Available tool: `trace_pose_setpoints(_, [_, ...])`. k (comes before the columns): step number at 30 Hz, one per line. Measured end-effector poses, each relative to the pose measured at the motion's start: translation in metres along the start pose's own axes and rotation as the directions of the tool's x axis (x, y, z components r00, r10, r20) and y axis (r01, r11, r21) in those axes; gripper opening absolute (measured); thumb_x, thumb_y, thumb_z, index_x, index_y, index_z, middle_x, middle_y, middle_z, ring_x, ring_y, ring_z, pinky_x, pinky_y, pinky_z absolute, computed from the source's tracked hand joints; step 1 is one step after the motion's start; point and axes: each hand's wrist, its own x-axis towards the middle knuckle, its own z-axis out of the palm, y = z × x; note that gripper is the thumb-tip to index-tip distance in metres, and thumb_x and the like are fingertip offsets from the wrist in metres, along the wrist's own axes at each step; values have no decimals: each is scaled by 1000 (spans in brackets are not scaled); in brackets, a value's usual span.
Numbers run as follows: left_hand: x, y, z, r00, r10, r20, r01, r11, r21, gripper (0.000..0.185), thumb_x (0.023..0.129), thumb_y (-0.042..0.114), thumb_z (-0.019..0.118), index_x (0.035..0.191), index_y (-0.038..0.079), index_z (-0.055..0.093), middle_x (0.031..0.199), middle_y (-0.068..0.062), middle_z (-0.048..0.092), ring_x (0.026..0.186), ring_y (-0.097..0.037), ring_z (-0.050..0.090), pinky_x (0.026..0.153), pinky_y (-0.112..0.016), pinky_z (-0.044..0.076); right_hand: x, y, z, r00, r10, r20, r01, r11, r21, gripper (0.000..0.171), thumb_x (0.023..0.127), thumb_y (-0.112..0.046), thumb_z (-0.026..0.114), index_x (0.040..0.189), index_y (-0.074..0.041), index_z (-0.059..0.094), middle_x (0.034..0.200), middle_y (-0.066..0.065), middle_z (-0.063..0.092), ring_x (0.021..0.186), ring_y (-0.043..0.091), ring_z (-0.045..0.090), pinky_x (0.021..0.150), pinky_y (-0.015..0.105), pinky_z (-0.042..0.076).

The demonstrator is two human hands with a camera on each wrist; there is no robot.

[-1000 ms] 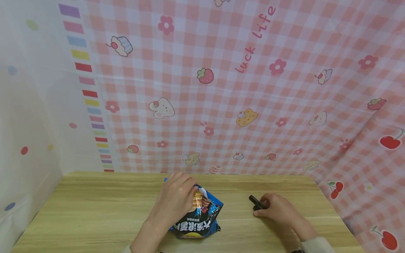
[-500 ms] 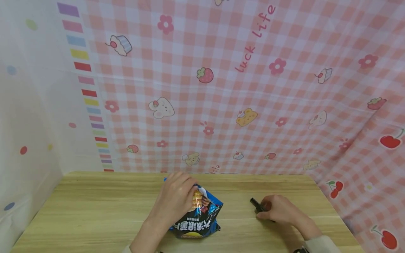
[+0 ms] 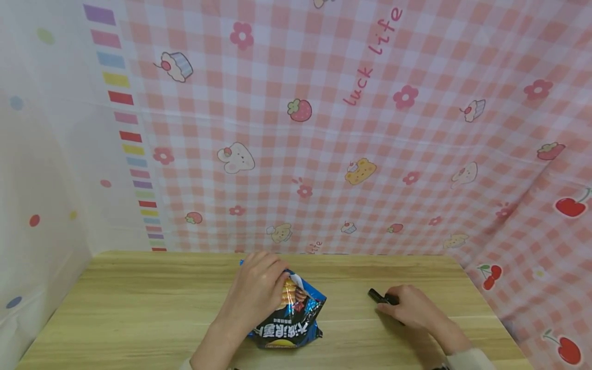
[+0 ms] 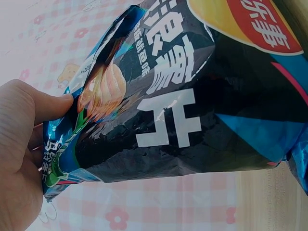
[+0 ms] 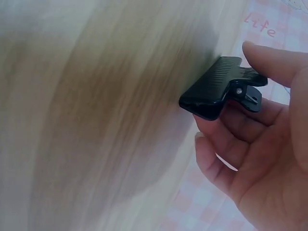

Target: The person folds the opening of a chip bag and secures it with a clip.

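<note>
A black and blue bag of potato chips (image 3: 289,316) stands tilted on the wooden table, its printing upside down in the head view. My left hand (image 3: 261,288) grips one end of it, the thumb (image 4: 55,107) pressed on the foil in the left wrist view. To the right, my right hand (image 3: 411,307) holds a black clip (image 3: 378,296) just above the table. In the right wrist view the clip (image 5: 216,89) sits between thumb and fingers, and its wide jaws look closed. The bag and the clip are apart.
The light wooden table (image 3: 152,308) reaches back to a pink checked cloth (image 3: 277,128) hung behind it. Another cloth (image 3: 555,267) with cherries borders the right side, and a white dotted one (image 3: 41,180) borders the left.
My right hand has shifted slightly right, and the clip has turned a little within its fingers. The left hand and the bag of chips keep their place.
</note>
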Motion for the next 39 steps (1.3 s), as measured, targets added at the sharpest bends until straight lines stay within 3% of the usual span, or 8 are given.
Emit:
trace_pose_setpoints(2, [0, 0, 0, 1000, 2, -1, -2, 1000, -1, 14, 84, 2, 86, 95, 6, 79, 93, -2, 74, 89, -18, 65, 82, -33, 54, -1, 1, 0, 1000, 0, -1, 0, 1000, 7, 30, 93, -34, 80, 96, -4, 76, 86, 8, 72, 74, 17, 61, 69, 41, 57])
trace_pose_setpoints(6, [0, 0, 0, 1000, 9, -4, -9, 1000, -6, 14, 83, 1, 86, 94, 4, 78, 92, -2, 74, 88, -18, 65, 81, -34, 54, -3, 1, 0, 1000, 0, 4, 0, 998, 60, 31, 96, -37, 76, 95, -6, 76, 74, -2, 61, 60, 9, 45, 55, 28, 40])
trace_pose_setpoints(11, [0, 0, 0, 1000, 9, -5, -9, 1000, -4, 14, 83, 1, 86, 94, 4, 78, 92, -3, 74, 89, -18, 65, 81, -34, 54, -5, -6, 0, 998, -60, -33, 64, 988, 139, 30, 99, -38, 73, 90, -10, 72, 70, -7, 57, 57, 6, 45, 53, 24, 40])
trace_pose_setpoints(15, [0, 0, 0, 1000, 7, -3, -7, 1000, 1, 14, 83, 2, 86, 94, 4, 78, 93, -2, 74, 89, -17, 65, 81, -33, 54, -5, -17, 0, 986, -117, -119, 136, 975, 175, 19, 98, -29, 75, 90, -12, 73, 75, -6, 59, 59, 6, 49, 52, 23, 44])
trace_pose_setpoints(21, [0, 0, 0, 1000, 8, -1, -8, 1000, 4, 14, 83, 2, 86, 94, 4, 78, 92, -2, 74, 89, -18, 65, 80, -33, 54, -6, -37, 0, 968, -84, -235, 136, 968, 213, 12, 95, -21, 78, 99, -9, 77, 82, -4, 65, 66, 11, 56, 55, 25, 50])
trace_pose_setpoints(25, [0, 0, 0, 1000, 9, 2, -9, 1000, 5, 14, 83, 2, 86, 94, 4, 78, 92, -2, 74, 89, -18, 65, 80, -33, 54, -8, -50, 2, 941, -91, -327, 171, 959, 225, 18, 91, -19, 82, 105, -8, 79, 86, -5, 71, 70, 10, 61, 56, 25, 53])
trace_pose_setpoints(32, [0, -1, 1, 1000, 26, -15, -26, 1000, 2, 14, 82, 1, 86, 94, 4, 79, 92, -3, 75, 88, -18, 66, 80, -33, 53, -7, -71, 12, 857, -247, -453, 334, 935, 122, 17, 83, -11, 88, 98, -12, 80, 87, -13, 69, 76, 4, 61, 64, 25, 55])
trace_pose_setpoints(39, [-1, -2, 1, 1000, 26, -18, -26, 1000, -1, 15, 82, 1, 86, 94, 4, 79, 93, -3, 75, 88, -18, 66, 80, -33, 54, -5, -92, 18, 819, -299, -490, 396, 912, 105, 18, 83, -12, 88, 99, -15, 81, 88, -17, 66, 78, 2, 56, 61, 24, 51])
